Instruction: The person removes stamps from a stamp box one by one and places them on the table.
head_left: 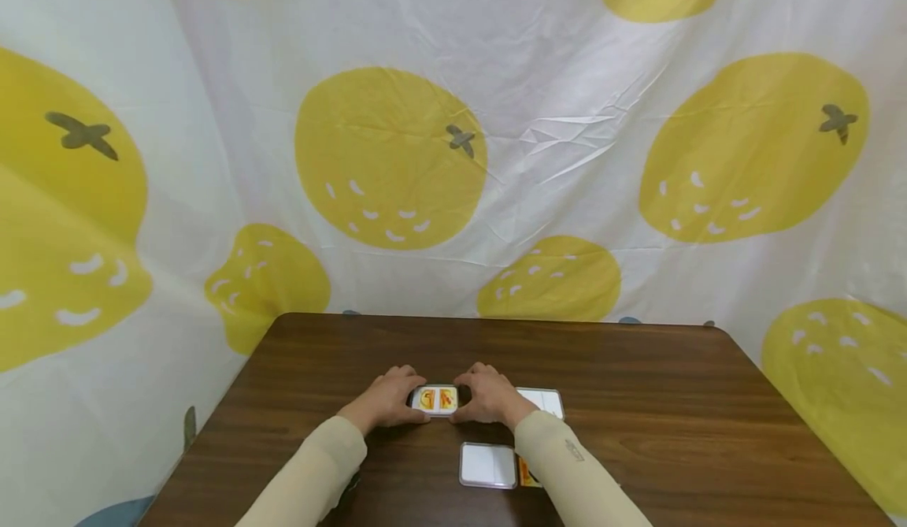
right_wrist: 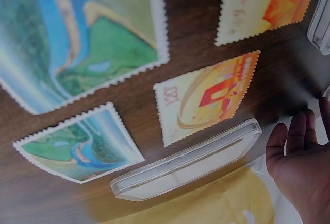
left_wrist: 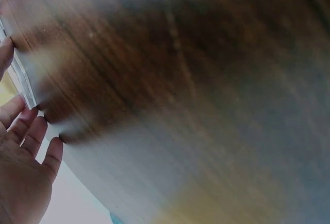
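A clear flat case (head_left: 437,402) with two orange-and-yellow stamps lies between my hands on the table. My left hand (head_left: 386,401) grips its left end, thumb on the near side and fingers on the far side. At the opposite end my right hand (head_left: 489,397) holds the case the same way. The left wrist view catches the transparent edge of the case (left_wrist: 26,82) between thumb and fingertips. In the right wrist view the right hand (right_wrist: 304,167) reaches in at the right border, and its grip is cut off there.
Another clear case (head_left: 542,401) lies beside the right hand, and a case with a white insert (head_left: 489,465) is nearer me. An orange stamp (head_left: 527,473) shows by the right sleeve. Green-and-blue stamps (right_wrist: 77,147) lie on the brown wooden table (head_left: 673,401). A fruit-print cloth (head_left: 538,196) hangs behind.
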### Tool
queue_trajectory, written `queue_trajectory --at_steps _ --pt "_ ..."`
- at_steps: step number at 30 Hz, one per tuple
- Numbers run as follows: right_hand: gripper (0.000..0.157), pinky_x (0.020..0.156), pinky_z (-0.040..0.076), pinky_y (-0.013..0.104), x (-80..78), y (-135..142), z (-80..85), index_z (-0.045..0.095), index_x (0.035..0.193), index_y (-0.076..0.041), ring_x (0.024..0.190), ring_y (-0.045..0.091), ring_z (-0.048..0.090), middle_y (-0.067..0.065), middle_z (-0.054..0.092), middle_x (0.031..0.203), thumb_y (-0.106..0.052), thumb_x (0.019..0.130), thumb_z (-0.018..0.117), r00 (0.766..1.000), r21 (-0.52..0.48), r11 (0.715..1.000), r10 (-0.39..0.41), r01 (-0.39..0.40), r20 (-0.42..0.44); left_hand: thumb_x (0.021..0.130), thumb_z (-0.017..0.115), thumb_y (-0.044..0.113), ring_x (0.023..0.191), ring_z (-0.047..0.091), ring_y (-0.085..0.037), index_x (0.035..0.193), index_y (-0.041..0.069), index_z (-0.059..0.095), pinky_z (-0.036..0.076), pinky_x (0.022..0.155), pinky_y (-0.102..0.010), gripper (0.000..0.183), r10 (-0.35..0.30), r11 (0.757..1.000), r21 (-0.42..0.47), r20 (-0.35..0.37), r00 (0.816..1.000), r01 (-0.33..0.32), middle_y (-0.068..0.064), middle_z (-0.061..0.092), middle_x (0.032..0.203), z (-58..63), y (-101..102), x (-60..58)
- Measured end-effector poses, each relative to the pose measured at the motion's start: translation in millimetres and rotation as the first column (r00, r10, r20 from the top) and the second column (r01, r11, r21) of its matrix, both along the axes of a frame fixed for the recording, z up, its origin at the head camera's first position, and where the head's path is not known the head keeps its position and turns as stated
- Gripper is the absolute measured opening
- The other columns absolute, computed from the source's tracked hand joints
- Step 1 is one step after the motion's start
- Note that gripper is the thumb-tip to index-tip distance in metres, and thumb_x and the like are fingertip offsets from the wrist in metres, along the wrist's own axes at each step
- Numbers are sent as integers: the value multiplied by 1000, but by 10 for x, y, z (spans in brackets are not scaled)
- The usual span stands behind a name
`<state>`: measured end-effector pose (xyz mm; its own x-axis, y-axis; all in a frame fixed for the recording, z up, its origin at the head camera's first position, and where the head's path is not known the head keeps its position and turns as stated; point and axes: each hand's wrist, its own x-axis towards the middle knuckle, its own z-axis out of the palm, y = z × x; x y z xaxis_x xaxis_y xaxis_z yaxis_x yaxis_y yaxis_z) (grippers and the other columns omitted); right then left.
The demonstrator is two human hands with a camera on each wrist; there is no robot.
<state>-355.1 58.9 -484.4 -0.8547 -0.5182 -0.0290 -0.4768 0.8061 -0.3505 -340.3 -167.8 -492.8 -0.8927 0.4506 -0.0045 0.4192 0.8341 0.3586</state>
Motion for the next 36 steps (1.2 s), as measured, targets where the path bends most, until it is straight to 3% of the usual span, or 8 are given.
queue_trajectory --at_steps 18,29,36 --pt "64 99 39 52 23 9 -36 62 131 -14 120 32 47 12 52 130 -50 80 78 1000 29 1000 -2 3 -21 88 75 40 118 48 -32 133 3 59 39 97 -53 60 -50 999 8 3 999 50 -13 54 127 56 -14 11" --pt "60 99 38 52 21 -5 -40 64 125 -12 119 32 47 11 52 128 -45 79 81 1000 -7 1000 0 0 -2 83 79 39 117 49 -32 129 5 62 40 97 -52 60 -37 999 12 6 999 37 -12 54 126 66 -1 10" --pt "58 98 38 52 14 -26 -35 65 121 -9 118 31 48 11 53 125 -43 78 82 1000 -22 1000 3 -3 -1 87 75 38 118 48 -32 132 4 60 38 99 -52 59 -52 999 1 22 998 52 -13 53 128 72 -12 7"
